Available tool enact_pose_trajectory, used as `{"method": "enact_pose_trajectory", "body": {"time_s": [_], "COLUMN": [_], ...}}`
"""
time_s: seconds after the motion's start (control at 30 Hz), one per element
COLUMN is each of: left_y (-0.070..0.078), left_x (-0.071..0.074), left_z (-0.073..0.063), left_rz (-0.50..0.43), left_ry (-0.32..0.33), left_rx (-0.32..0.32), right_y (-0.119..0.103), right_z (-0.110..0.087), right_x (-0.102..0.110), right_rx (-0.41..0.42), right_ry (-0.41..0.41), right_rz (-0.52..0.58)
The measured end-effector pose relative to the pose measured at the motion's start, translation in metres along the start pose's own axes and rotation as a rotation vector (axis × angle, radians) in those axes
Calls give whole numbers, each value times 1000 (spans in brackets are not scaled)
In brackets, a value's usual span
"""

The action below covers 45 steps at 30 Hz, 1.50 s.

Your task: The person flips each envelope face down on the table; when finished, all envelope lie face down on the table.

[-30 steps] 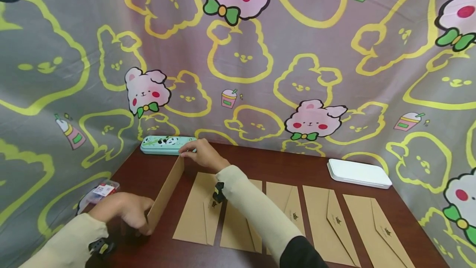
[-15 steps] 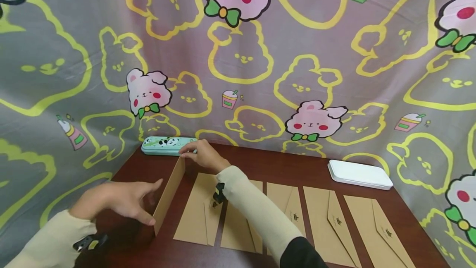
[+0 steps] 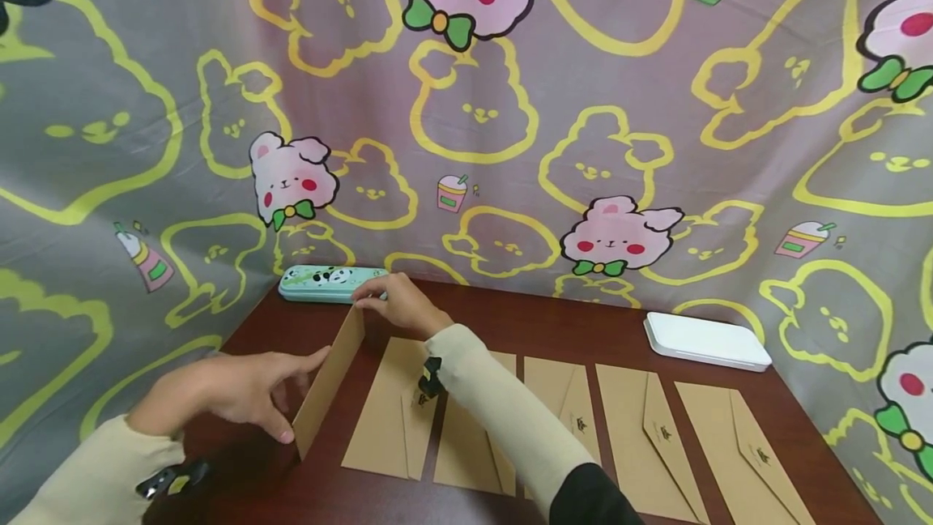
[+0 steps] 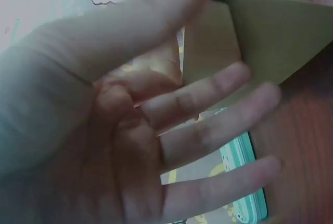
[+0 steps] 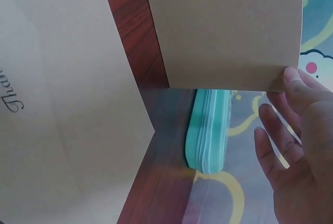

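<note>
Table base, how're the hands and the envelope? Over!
Right hand pinches upright envelope by far corner. Left hand spread beside near end. Five flat envelopes alongside, apparently not blocking.

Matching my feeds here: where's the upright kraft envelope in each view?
Head: the upright envelope is left of centre, below the middle.
Left wrist: upper right, partly hidden by the left hand.
Right wrist: top, right of centre, lower-right corner pinched by the right hand.
Shared landmark: the mint-green case, visible in all three.
</note>
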<state>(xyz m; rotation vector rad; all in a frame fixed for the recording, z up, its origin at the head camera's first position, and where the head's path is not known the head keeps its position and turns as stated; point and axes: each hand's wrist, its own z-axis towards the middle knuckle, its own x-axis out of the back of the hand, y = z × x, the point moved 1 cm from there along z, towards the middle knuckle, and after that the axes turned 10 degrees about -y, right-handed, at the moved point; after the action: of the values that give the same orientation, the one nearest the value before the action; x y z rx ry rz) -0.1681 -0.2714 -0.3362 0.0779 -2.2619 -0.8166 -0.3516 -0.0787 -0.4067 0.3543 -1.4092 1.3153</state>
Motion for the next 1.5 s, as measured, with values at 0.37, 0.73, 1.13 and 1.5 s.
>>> {"method": "enact_pose_trajectory", "body": {"time_s": [0.37, 0.73, 1.13, 1.5], "left_y": [-10, -7, 9, 8], "left_x": [-8, -5, 6, 5], "left_z": [-5, 1, 5, 4], "left_rz": [-52, -68, 145, 113], "left_ry": [29, -6, 15, 21], "left_rx": [-88, -85, 59, 92], "right_y": [3, 5, 5, 3], "right_z": [1, -1, -3, -4], "right_x": [-5, -7, -9, -33], "right_rx": [-12, 5, -59, -395], "right_ry": [13, 19, -2, -168], "right_rz": [47, 21, 28, 54]}}
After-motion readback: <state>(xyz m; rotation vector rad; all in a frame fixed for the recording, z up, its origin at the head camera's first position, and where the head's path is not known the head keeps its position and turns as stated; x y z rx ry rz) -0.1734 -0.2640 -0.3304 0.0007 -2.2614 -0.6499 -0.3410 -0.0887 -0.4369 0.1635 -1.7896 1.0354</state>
